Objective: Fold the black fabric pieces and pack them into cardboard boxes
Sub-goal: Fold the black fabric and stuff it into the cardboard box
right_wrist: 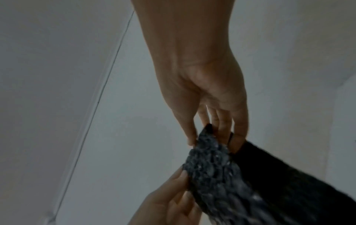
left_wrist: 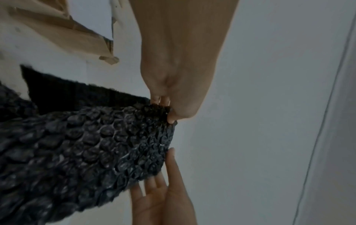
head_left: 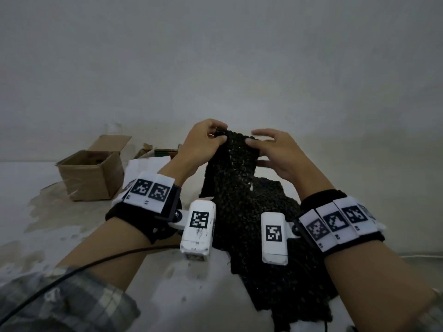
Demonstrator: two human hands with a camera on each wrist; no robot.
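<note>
Head view: table (head_left: 167, 283) first, pale and stained, with the black fabric (head_left: 242, 212) hanging from both raised hands down onto it. An open box (head_left: 91, 176) stands far left, apart from the fabric. Left hand (head_left: 201, 142) pinches the fabric's top left corner; right hand (head_left: 275, 152) pinches the top right corner between thumb and fingers, other fingers loose. Both hands are close together.

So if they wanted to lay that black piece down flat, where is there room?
Bare table lies right of the right hand, and near the left forearm. Far left is crowded: an open cardboard box, white paper, more packaging. Both hands hold the black fabric.
</note>
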